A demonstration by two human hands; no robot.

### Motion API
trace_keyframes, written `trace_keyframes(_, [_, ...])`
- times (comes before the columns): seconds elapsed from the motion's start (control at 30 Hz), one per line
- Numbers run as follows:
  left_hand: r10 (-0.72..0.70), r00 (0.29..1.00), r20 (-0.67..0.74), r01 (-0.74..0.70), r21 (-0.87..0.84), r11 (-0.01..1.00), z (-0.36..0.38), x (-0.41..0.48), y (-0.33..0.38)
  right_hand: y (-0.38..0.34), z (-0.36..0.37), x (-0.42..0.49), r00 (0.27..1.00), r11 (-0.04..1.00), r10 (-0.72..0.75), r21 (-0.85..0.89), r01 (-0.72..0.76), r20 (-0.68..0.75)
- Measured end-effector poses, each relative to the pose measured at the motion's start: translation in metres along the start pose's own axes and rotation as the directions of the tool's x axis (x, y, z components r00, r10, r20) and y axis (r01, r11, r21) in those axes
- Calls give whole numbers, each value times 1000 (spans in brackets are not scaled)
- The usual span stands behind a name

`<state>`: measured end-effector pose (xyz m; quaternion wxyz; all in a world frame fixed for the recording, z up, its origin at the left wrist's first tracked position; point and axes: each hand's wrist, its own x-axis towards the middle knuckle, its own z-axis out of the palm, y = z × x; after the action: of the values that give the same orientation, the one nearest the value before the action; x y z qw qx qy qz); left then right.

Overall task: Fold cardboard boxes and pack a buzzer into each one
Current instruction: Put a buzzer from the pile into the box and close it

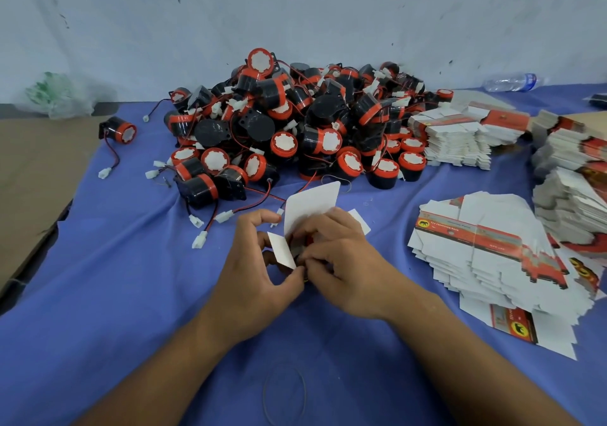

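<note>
Blue cloth table [98,278], white wall behind. Lone buzzer [120,129] sits far left of the left hand [259,261]; buzzer pile [289,123] lies just beyond both hands. The left hand, fingers curled, pinches a side flap of the half-folded carton [312,209]. The right hand [341,255], also curled, grips its body. Flat carton blanks [486,255] lie right of the right hand. Carton likely light, thin and crease-prone, so take flaps near the score lines. Buzzers look rigid; wires may snag.
</note>
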<state>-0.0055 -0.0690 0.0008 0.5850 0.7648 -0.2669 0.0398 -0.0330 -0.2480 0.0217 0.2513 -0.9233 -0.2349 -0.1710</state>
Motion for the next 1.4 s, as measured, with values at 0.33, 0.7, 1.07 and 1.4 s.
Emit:
trace_keyframes(0.33, [-95, 991, -95, 92, -38, 995, -1, 1, 1, -4, -8, -4, 992, 988, -88, -118, 99, 89])
trace_keyframes(0.7, [-29, 989, -148, 23, -47, 999, -4, 4, 0, 2, -7, 0, 998, 990, -45, -133, 52, 53])
trace_keyframes(1.07, [109, 993, -33, -104, 145, 984, -6, 4, 2, -3, -1, -4, 985, 958, 158, -254, -137, 66])
trace_keyframes(1.4, [167, 981, 94, -191, 393, 899, -5, 13, -1, 15, -26, -6, 889, 931, 352, 204, -302, -294])
